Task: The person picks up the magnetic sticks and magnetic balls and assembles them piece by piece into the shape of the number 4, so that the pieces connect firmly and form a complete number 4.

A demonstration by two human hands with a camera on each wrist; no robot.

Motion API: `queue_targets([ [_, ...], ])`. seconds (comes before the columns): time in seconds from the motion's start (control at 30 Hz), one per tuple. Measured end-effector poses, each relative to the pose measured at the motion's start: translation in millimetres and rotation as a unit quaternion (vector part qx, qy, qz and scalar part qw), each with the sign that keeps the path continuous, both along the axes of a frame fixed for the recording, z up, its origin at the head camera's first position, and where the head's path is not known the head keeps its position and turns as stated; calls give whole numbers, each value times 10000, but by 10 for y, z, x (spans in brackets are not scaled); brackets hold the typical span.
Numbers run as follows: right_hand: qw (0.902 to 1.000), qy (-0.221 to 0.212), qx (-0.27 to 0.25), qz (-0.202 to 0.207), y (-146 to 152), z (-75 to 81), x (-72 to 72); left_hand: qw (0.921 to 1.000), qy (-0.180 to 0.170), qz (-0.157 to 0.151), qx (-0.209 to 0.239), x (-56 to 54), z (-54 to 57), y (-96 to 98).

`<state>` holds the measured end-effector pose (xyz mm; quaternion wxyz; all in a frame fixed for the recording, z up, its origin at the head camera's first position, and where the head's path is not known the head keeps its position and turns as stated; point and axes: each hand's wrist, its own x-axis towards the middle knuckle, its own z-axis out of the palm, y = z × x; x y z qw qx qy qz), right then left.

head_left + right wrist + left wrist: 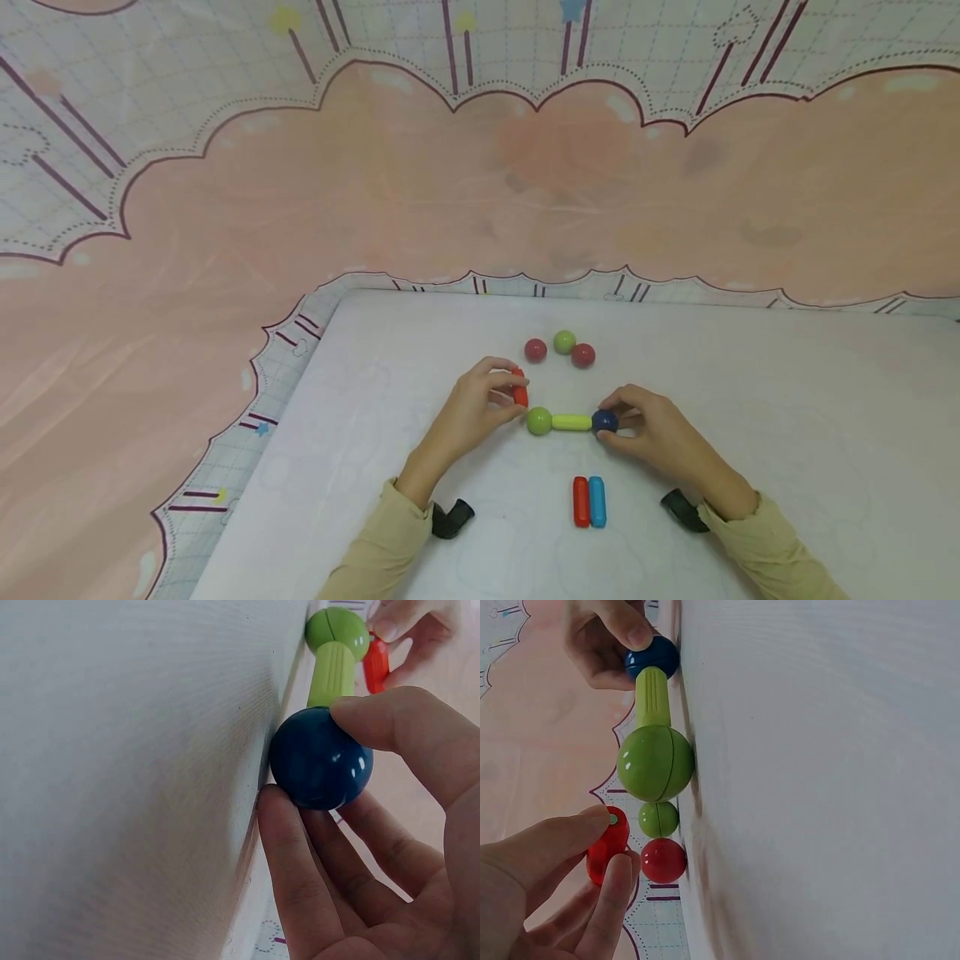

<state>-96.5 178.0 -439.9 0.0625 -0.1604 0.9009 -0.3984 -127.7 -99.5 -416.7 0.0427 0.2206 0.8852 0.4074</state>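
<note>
My left hand [480, 402] pinches a short red rod [607, 846] between thumb and fingers, close beside a green ball [539, 421]. A yellow-green rod [572, 422] joins that ball to a dark blue ball [321, 758], the three forming one straight piece on the white table. My right hand [651, 425] grips the blue ball, thumb on one side and fingertips on the other. In the left wrist view the red rod's end shows a small pale green disc, facing up near the thumb tip.
Beyond the hands on the white table [390, 358] lie two red balls [536, 350] and another green ball [565, 342]. Nearer, a red rod [581, 502] and a blue rod [597, 502] lie side by side. Black wrist cameras [453, 519] sit by both sleeves.
</note>
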Motion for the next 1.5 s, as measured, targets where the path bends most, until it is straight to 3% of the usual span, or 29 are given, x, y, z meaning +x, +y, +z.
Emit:
queue_targets([
  [0.33,9999,115,-34,39,6,-5,-4,9999,-74,-9,142,-51,-5,36],
  [1.5,9999,-139,-8,13,7,2,-3,9968,-652,-133,450,-204,-126,114],
])
